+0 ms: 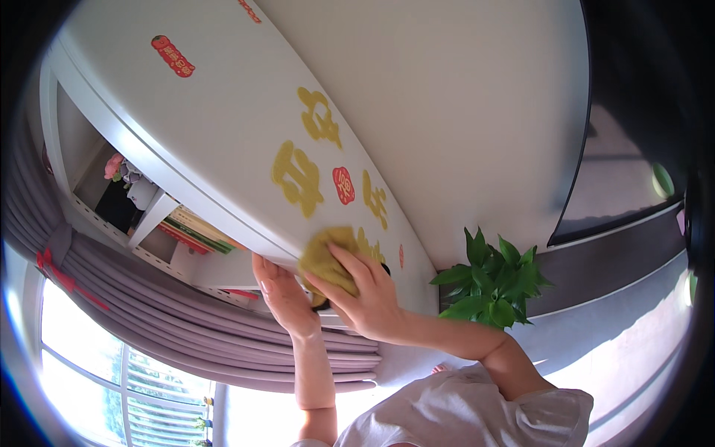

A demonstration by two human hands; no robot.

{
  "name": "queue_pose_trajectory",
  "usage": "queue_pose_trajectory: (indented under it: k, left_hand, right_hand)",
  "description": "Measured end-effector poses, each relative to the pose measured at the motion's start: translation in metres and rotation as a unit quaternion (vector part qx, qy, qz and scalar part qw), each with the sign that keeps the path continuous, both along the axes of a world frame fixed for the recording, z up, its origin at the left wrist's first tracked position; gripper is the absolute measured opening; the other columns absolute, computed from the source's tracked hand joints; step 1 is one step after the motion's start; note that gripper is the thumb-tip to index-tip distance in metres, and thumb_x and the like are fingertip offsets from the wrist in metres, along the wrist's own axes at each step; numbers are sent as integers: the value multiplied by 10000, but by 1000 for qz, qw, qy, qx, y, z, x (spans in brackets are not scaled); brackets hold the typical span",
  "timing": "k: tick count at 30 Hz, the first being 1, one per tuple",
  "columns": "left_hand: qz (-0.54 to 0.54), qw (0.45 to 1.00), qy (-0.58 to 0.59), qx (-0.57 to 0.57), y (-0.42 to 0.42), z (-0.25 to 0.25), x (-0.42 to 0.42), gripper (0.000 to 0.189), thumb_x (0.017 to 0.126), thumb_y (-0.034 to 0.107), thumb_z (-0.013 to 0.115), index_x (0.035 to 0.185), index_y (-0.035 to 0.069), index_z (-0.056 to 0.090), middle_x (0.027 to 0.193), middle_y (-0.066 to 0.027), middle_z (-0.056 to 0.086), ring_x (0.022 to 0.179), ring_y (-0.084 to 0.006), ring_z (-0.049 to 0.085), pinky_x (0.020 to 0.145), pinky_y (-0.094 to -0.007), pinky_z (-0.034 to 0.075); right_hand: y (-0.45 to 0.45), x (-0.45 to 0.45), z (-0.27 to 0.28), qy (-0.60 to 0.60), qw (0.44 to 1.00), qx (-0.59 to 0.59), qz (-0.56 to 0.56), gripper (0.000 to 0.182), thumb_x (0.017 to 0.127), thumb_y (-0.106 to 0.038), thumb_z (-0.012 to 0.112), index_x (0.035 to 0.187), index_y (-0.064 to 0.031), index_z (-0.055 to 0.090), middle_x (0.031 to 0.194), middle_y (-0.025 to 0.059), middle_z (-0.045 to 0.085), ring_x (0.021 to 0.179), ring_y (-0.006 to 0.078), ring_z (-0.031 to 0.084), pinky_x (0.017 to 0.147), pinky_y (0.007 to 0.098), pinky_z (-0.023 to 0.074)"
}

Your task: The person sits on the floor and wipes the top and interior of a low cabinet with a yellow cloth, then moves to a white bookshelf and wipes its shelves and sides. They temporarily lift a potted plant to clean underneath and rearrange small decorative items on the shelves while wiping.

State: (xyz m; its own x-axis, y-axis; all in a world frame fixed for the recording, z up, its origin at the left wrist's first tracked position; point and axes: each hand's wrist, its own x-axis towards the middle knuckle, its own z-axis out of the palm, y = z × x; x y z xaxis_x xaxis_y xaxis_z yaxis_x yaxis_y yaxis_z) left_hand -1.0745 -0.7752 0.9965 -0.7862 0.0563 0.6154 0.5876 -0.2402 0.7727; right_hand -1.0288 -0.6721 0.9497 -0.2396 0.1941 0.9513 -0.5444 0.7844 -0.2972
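Observation:
My right hand (371, 302) presses a folded mustard-yellow cloth (329, 262) against a white cabinet panel (223, 123). The cloth lies near the panel's shelf-side edge and is slightly blurred. Close by on the left, my left hand (287, 299) rests against that edge with its fingers extended, holding no loose object. Gold character stickers (299, 179) and a red sticker (343, 185) are fixed to the panel above the cloth. Another gold sticker is partly covered by the cloth and my right hand. Dark parts beside the cloth are mostly hidden.
Open shelves (159, 218) left of the panel hold books (195, 232) and artificial flowers (114, 167). A tied mauve curtain (195, 313) hangs below them. To the right are a leafy green plant (491, 279) and a black television screen (631, 167).

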Motion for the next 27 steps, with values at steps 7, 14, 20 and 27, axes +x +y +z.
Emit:
queue_pose_trajectory:
  k: [7,14,20,27]
  left_hand:
    - [-27,999,35,21,4,-10,-2,809,947,504,467,1490,-24,185,1462,-169,348,1358,-296,340,1120,-433,263]
    - [105,973,196,-67,12,-38,-23,819,951,524,468,1515,28,143,1522,-195,226,1391,-321,289,1109,-480,304]
    - [206,944,212,-147,25,-56,-10,903,941,539,482,1538,50,12,1558,-213,124,1438,-383,169,1130,-536,242]
    - [277,893,272,-229,19,-71,-19,1018,902,527,579,1531,40,-56,1574,-233,-1,1458,-369,111,1130,-544,208]
  right_hand:
    - [7,10,2,-71,991,-88,74,704,671,-12,675,1355,-68,518,1329,203,506,1019,372,491,824,420,480]
    - [14,7,19,-71,989,-109,75,666,692,-12,626,1347,-32,510,1329,205,497,989,324,538,792,399,497]
    - [48,6,-50,-59,965,-195,167,595,692,60,484,1262,-67,597,1240,142,612,1061,303,562,902,375,465]
    - [101,-130,-147,-114,901,-411,81,482,861,-40,478,1333,-114,545,1298,158,551,1139,327,513,1028,372,365]
